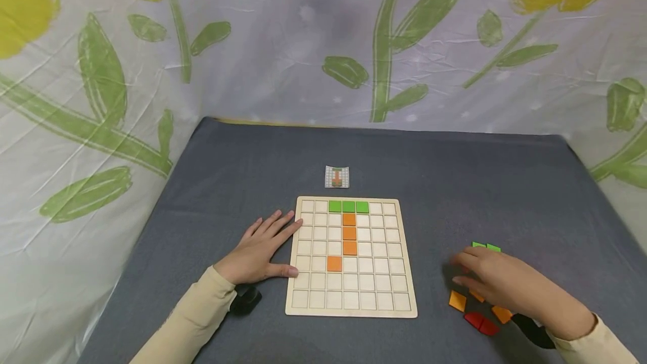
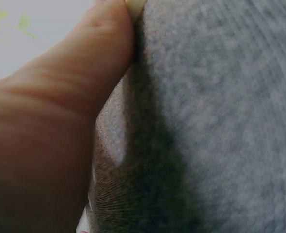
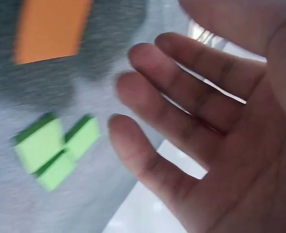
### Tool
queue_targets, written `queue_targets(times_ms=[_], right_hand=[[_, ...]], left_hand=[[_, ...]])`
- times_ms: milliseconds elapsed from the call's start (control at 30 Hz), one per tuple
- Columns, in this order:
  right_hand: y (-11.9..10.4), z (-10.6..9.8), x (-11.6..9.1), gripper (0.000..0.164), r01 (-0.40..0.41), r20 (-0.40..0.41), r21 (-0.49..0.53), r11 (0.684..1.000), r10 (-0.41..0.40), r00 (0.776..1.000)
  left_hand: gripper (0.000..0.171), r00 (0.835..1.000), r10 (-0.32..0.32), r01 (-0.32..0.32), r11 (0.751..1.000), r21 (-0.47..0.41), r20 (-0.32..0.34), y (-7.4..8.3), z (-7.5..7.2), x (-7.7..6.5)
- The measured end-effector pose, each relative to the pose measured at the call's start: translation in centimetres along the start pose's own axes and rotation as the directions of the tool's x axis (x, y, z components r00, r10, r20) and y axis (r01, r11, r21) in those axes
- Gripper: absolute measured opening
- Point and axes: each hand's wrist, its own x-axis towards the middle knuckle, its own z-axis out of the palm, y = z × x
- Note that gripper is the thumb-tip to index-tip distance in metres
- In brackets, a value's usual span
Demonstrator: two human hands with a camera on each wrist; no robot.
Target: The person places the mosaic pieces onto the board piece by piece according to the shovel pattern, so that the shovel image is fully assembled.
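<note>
Along the left edge of the pale wooden grid board (image 1: 366, 265), the left hand (image 1: 256, 253) lies with its fingers spread, fingertips and thumb touching the rim — probably to keep the board from sliding on the dark grey cloth (image 1: 237, 173). On the board, three flat green square tiles (image 1: 349, 206) sit side by side in the top row, three flat orange square tiles (image 1: 349, 233) run down from the middle one, and a lone orange square tile (image 1: 334, 263) sits one column left, in the row below them. Well to the right of the board, the right hand (image 1: 497, 277) hovers over loose green tiles (image 1: 493, 248), loose orange tiles (image 1: 457, 300) and red curved-edged pieces (image 1: 488, 327); its fingers are loosely extended, pinching nothing. That heap seems set there for easy reach. Just beyond the board's far edge lies a small printed card (image 1: 337, 177) — apparently a pattern, placed where the person can glance at it. It carries a coloured figure on a grid; no brand, label or writing can be read
</note>
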Motion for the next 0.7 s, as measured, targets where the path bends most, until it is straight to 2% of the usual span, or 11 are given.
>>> queue_targets(times_ms=[67,133,300,700], right_hand=[[0.3,0.3,-0.8,0.025,-0.02,0.006,0.009,1.0,0.02,1.0],[0.4,0.6,-1.4,0.029,-0.008,-0.023,-0.004,1.0,0.008,1.0],[0.4,1.8,-2.1,0.035,0.07,-0.11,-0.063,0.996,-0.077,0.991],[-0.3,2.9,-1.8,0.038,0.144,-0.194,-0.096,0.985,-0.161,0.968]], left_hand=[[0.094,1.0,-0.002,0.002,1.0,0.003,0.0,0.0,0.0,0.0],[0.095,1.0,-0.003,0.003,1.0,0.004,-0.001,0.0,0.1,0.0],[0.095,1.0,-0.003,0.003,1.0,-0.007,-0.001,0.1,0.0,0.0],[0.094,1.0,-0.002,0.002,1.0,-0.02,-0.004,0.1,0.0,0.0]])
